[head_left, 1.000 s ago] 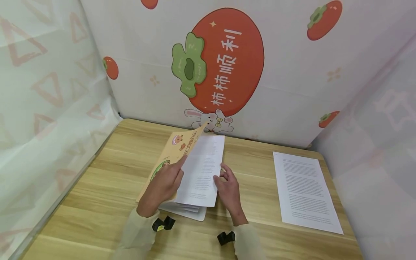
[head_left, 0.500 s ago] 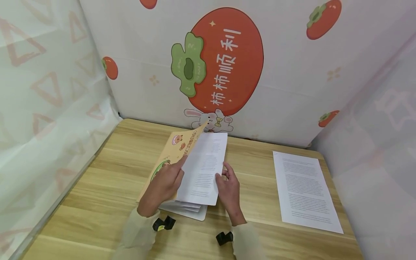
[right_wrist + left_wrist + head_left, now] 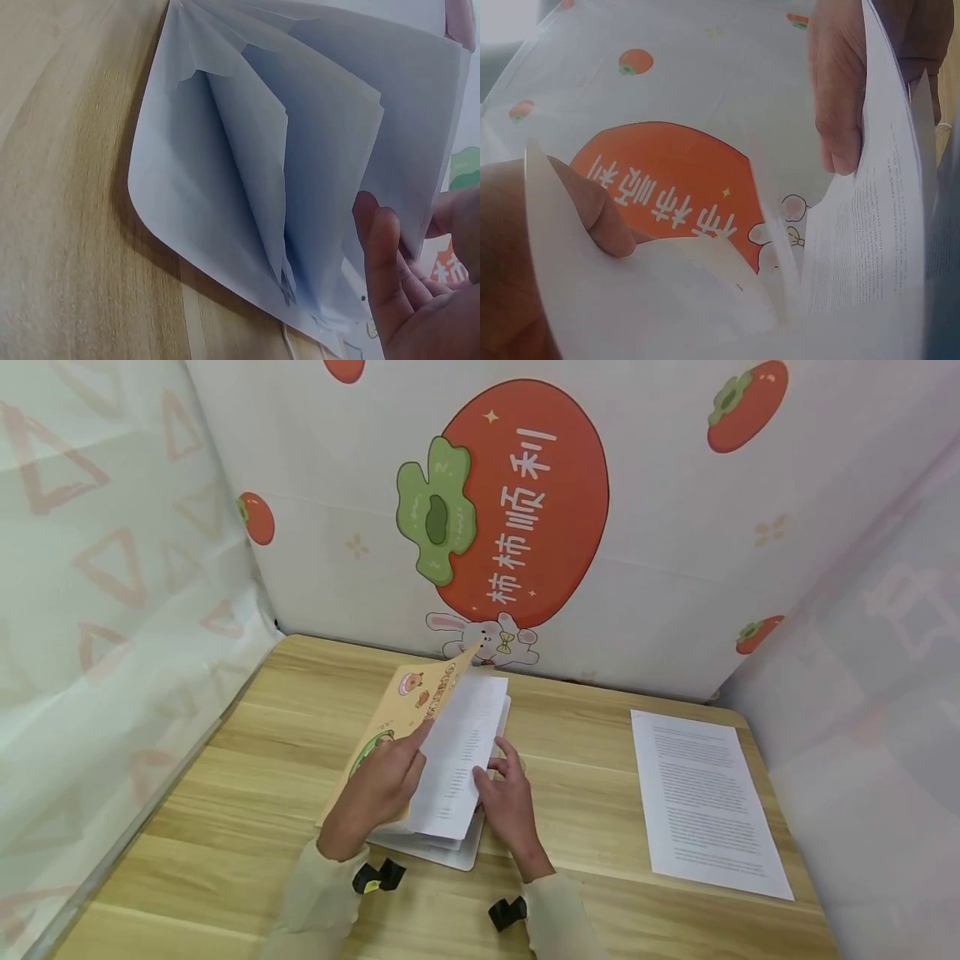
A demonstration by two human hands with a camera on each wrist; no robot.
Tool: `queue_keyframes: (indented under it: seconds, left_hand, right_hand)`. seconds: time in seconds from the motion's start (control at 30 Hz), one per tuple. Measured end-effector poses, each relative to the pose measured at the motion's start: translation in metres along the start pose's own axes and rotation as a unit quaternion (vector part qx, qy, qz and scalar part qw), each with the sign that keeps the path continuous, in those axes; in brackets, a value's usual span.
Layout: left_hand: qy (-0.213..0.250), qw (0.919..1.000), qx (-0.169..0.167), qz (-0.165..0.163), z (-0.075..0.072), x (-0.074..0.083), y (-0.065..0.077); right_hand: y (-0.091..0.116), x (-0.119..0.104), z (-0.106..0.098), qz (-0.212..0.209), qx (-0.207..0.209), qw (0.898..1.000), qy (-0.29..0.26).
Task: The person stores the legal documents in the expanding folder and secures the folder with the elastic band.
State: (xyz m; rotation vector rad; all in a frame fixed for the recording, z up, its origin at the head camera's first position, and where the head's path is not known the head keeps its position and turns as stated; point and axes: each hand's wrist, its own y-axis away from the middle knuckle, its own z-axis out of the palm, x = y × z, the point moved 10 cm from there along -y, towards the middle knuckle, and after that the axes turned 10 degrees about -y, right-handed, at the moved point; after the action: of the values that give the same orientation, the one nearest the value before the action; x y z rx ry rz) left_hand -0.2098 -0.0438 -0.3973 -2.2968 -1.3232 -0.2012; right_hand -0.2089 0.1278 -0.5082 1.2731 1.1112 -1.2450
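A file folder with a tan cartoon cover (image 3: 405, 693) lies partly open on the table; white inner leaves (image 3: 322, 112) fan out in the right wrist view. My left hand (image 3: 381, 781) grips the raised cover, its index finger stretched along the outside. With thumb and fingers, my right hand (image 3: 508, 802) pinches the right edge of a printed sheet (image 3: 461, 768) that stands tilted inside the folder. Fingers of the right hand (image 3: 840, 90) lie against the paper in the left wrist view. The sheet's left part is hidden behind the cover and left hand.
Another printed sheet (image 3: 708, 802) lies flat at the right of the wooden table (image 3: 585, 827). A white backdrop (image 3: 660, 552) with persimmon drawings rises behind the table's far edge. Light cloth walls (image 3: 112, 568) stand on both sides.
The printed sheet first shifted slightly up and right, then moved left and tilted more, uncovering the folder's right edge. My right hand moved left with it. The left hand has stayed put.
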Motion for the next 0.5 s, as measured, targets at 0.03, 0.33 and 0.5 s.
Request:
queue_keyframes:
  seconds: [0.03, 0.33, 0.5]
  left_hand:
    - [0.0, 1.0, 0.0, 0.001, 0.0, 0.001, 0.0]
    - [0.004, 0.9999, -0.01, -0.008, 0.002, 0.0, -0.001]
    - [0.002, 0.9999, -0.011, -0.008, 0.002, -0.001, -0.001]
  right_hand:
    - [0.0, 0.0, 0.001, 0.001, -0.003, 1.0, -0.003]
    - [-0.006, 0.008, 0.008, 0.02, -0.026, 0.999, -0.015]
    - [-0.002, -0.004, 0.012, 0.031, -0.036, 0.999, -0.008]
